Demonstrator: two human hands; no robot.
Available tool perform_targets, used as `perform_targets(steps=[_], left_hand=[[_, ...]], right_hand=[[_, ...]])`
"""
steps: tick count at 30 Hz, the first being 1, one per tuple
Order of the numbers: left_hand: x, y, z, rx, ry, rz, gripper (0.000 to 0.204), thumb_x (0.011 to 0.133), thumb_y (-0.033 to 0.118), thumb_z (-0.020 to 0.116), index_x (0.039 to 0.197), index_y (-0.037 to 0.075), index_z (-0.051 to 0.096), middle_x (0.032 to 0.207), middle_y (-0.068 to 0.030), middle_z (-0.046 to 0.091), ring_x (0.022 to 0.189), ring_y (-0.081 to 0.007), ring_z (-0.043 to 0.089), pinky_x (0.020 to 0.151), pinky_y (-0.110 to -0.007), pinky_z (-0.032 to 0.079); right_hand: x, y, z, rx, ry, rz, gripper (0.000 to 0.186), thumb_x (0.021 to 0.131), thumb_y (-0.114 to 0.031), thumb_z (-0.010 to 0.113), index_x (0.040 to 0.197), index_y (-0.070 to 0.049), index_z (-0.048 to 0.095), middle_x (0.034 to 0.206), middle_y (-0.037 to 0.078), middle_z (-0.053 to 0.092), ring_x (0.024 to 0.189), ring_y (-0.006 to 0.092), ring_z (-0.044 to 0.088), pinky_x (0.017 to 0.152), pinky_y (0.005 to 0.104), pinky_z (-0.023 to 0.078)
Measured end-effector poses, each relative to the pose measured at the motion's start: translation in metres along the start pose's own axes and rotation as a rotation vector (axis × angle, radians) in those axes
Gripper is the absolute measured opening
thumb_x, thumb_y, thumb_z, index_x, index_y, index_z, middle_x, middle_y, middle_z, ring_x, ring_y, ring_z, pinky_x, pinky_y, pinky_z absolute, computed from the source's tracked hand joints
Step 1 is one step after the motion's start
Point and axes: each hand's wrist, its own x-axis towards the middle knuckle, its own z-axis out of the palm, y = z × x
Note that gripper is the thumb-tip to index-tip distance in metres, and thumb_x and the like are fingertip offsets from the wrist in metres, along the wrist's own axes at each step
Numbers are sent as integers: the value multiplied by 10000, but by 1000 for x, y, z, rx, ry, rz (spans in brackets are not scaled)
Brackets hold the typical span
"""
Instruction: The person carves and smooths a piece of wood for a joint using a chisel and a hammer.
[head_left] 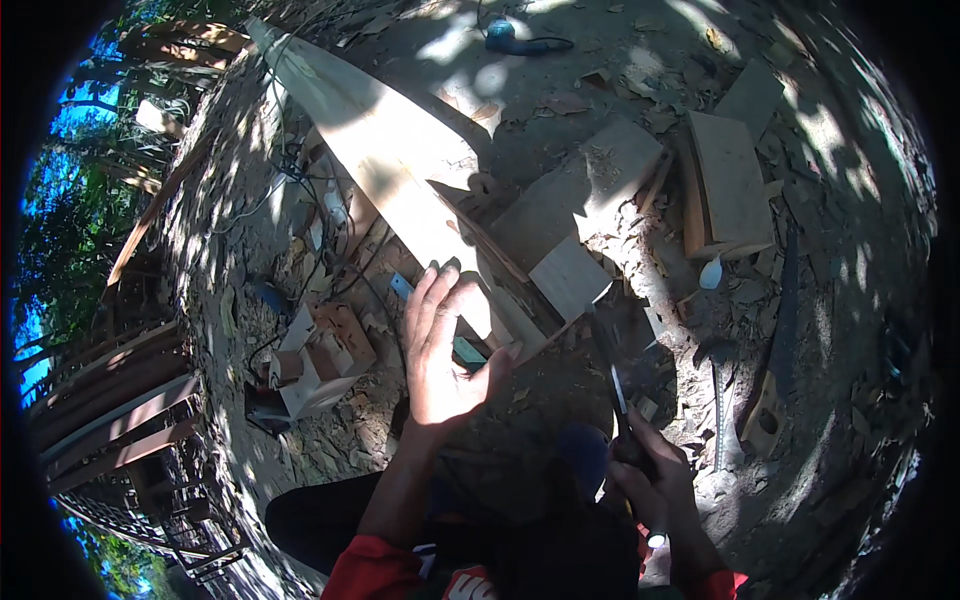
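Note:
A long pale wooden plank (385,165) runs from the far left toward me. My left hand (437,350) rests on its near end, fingers spread along the left edge and the thumb stretched to the end. My right hand (652,475) is closed around the dark handle of a long narrow tool (613,375) with a bright metal edge. It points away from me; shade hides its exact kind. Its tip comes close to a small square wooden board (571,277) beside the plank. Under my left palm, a green object (468,351) shows partly.
Right of the plank lie a thick wooden block (728,185) and a wide board (580,190). A handsaw (785,310) with a wooden handle is at the right. At the left stand a cut wooden piece (325,355) and loose cables (300,180). A blue tool (510,38) lies far off.

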Motion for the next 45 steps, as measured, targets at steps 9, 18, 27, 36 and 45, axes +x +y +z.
perform_targets(steps=[9, 18, 27, 36, 45], left_hand=[[-15, -3, 6, -61, 29, -128, 777, 745, 355, 839, 1378, 22, 536, 1515, -264, 411, 1427, -474, 349, 1134, -567, 345], [-36, 45, 8, -281, 129, -48, 778, 739, 294, 862, 1375, 9, 518, 1238, -186, 595, 1049, -333, 622, 897, -438, 508], [-47, 87, 30, -656, -97, -403, 842, 875, 211, 765, 1547, -27, 317, 1172, -169, 645, 887, -197, 668, 767, -322, 542], [-45, 94, 41, -735, -92, -427, 807, 911, 150, 730, 1555, -46, 285, 1193, -174, 632, 962, -188, 647, 819, -316, 555], [-48, 94, 43, -671, -112, -423, 799, 918, 141, 713, 1561, -44, 276, 1119, -172, 636, 966, -226, 639, 858, -335, 527]], right_hand=[[1, -1, 5, -212, 28, -160, 661, 847, 25, 652, 1478, 38, 458, 881, 75, 655, 709, 112, 624, 626, 279, 523], [12, -19, 19, -255, -6, -114, 627, 881, 41, 644, 1484, -1, 474, 943, 106, 675, 754, 115, 617, 692, 283, 523], [18, -24, 22, -181, -9, -227, 558, 925, 13, 625, 1468, -36, 504, 923, 87, 666, 720, 117, 629, 623, 259, 520], [19, -42, 6, -42, -96, -70, 510, 941, -14, 646, 1434, 20, 521, 965, 106, 660, 766, 108, 622, 688, 267, 513], [22, -39, 2, -87, -130, -107, 532, 923, -15, 663, 1433, 18, 515, 953, 166, 675, 781, 203, 662, 698, 308, 521]])
